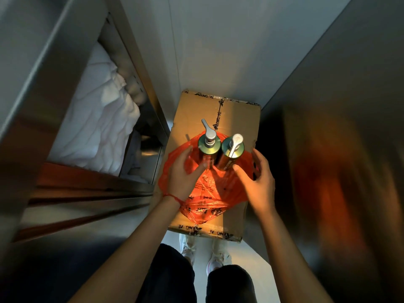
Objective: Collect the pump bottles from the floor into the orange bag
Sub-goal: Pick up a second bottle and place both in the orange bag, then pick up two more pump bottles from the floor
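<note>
Hands spread: left hand [184,171] at 8 o'clock, right hand [258,178] at 4, flanking two upright green pump bottles [209,147] in thin orange plastic bag [209,189]; unsupported, they may topple.

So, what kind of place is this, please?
Probably a narrow storage or housekeeping corner: white linens piled in a steel cabinet, a taped cardboard box on the floor, and two pump bottles standing on an orange bag.

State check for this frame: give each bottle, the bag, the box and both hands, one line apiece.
Grey-pump bottle: upright in the bag.
White-pump bottle: upright, beside it.
Orange bag: open, on the box.
Cardboard box: taped shut.
Left hand: open, at the bag.
Right hand: open, holding nothing.
</note>
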Motion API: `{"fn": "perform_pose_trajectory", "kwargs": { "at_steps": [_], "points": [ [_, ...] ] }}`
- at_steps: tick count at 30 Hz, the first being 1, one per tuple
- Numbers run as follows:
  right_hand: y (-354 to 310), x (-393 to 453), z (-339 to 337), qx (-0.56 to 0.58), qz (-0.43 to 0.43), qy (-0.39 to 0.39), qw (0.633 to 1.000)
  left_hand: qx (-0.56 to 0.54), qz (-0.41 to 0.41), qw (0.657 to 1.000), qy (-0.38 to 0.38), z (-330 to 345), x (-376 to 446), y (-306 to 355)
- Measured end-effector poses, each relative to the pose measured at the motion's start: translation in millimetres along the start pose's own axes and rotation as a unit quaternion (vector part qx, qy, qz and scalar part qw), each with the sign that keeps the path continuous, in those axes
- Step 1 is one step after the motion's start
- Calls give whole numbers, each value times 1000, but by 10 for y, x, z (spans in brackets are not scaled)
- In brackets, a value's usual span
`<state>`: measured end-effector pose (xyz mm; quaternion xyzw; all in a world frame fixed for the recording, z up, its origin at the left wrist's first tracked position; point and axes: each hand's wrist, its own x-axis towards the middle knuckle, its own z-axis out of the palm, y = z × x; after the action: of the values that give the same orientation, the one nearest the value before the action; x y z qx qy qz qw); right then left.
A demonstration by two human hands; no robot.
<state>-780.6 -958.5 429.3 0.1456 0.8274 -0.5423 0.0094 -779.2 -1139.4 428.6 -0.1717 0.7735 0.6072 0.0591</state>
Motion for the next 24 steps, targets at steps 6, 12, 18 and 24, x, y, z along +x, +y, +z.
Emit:
{"fn": "perform_pose_trajectory", "kwargs": {
  "at_steps": [6, 12, 18, 24],
  "points": [
    [-168, -332, -173, -61, -47, 2, 997, 115, 47, 992, 16, -182, -394, 22],
    [-282, -655, -330, -125, -105, -38, 986, 232, 83, 968, 33, -293, -752, 59],
    [-345, -994, -463, -157, -160, -99, 970, 261, 68, 957, 105, -273, -1343, 90],
    [-434, -1379, -673, -194, -263, -210, 921, 291, 34, 937, 188, -204, -2172, 28]
  ]
}}
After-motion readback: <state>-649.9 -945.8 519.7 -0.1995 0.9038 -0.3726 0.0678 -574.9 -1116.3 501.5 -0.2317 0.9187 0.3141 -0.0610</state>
